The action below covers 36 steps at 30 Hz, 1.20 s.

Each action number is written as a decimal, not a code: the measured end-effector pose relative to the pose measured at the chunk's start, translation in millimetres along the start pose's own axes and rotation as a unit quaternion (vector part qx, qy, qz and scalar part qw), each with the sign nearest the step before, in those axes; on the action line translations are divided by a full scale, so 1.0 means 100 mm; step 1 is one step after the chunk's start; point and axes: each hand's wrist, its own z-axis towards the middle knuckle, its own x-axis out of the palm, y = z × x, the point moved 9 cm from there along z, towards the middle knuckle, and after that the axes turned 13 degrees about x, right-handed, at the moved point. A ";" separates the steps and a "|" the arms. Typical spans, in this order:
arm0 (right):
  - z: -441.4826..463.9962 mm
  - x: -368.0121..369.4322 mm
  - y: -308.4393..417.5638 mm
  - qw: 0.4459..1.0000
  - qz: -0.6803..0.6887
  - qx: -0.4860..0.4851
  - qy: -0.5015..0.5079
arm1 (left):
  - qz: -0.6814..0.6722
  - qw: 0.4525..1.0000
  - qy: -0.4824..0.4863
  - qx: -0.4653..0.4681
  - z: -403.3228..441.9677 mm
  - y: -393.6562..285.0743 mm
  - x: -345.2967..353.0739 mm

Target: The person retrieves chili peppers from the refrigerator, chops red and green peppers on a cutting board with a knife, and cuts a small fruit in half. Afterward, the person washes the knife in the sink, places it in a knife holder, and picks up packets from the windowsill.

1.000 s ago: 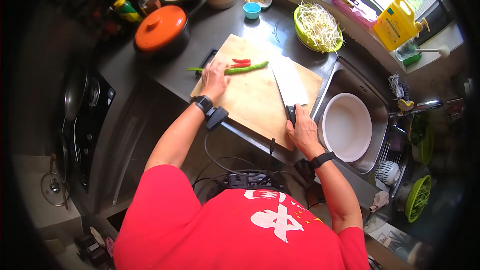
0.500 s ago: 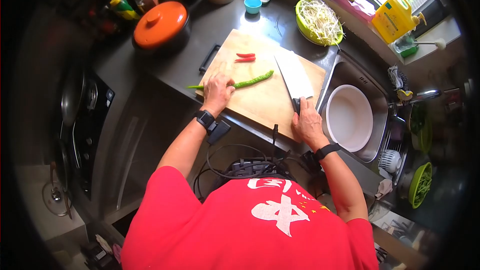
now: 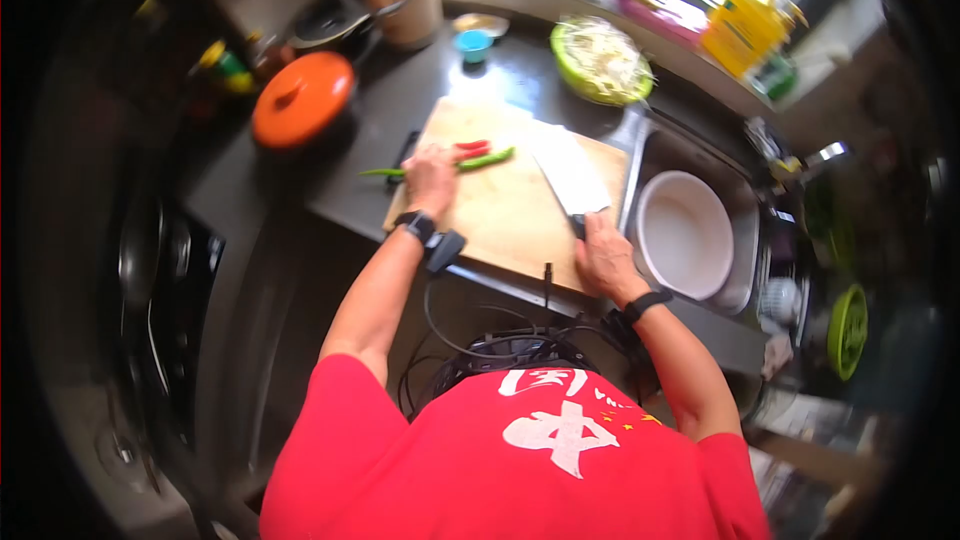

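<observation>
My left hand (image 3: 432, 180) is closed over the middle of a long green chili pepper (image 3: 488, 159) on the left side of the wooden cutting board (image 3: 510, 225). The pepper's tip points right and its thin stem end sticks out left past the board. Two small red chili peppers (image 3: 472, 149) lie just beyond it, close to my fingers. My right hand (image 3: 607, 255) grips the black handle of a cleaver (image 3: 573, 170), at the board's right side. The broad blade rests flat or nearly so on the board, pointing away from me.
A white basin (image 3: 684, 235) stands in the sink at right. Bean sprouts fill a green basket (image 3: 600, 90) behind the board. An orange-lidded pot (image 3: 303, 100), a blue cup (image 3: 473, 45) and a yellow bottle (image 3: 745, 28) are farther back. Cables (image 3: 430, 325) hang before the counter.
My left hand has shifted the green pepper farther up the board, right beside the red ones. The cleaver and my right hand keep nearly the same place on the board. The whole view has shifted and blurred.
</observation>
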 end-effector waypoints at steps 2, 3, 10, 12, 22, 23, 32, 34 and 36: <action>0.02 0.08 -0.05 0.999 0.036 -0.004 0.004 | 0.036 0.999 0.026 -0.008 0.08 0.11 0.02; 0.04 0.09 -0.07 0.996 0.085 0.007 0.041 | 0.038 0.998 0.041 -0.014 0.11 0.12 0.02; -0.33 -0.52 -0.48 0.974 0.207 0.088 -0.041 | -0.185 0.980 0.002 0.079 0.32 -0.46 -0.45; -0.72 -0.69 -0.81 0.964 0.217 0.100 -0.119 | -0.255 0.961 -0.001 0.109 0.34 -0.76 -0.56; -4.74 -0.89 -2.19 0.668 0.310 0.477 -0.480 | -0.347 0.903 0.156 0.198 0.09 -3.11 -0.64; -5.29 -0.69 -2.29 0.585 0.388 0.513 -0.494 | -0.383 0.880 0.181 0.213 0.00 -3.42 -0.57; -10.46 0.64 -1.34 0.015 0.404 0.264 -0.876 | -0.493 0.635 0.346 0.484 -1.72 -6.27 -0.82; -11.24 0.77 -1.11 -0.009 0.408 0.180 -0.895 | -0.522 0.581 0.388 0.489 -2.19 -6.76 -1.05; -11.77 0.73 -0.87 -0.043 0.362 0.154 -0.918 | -0.500 0.547 0.409 0.533 -2.56 -7.15 -1.16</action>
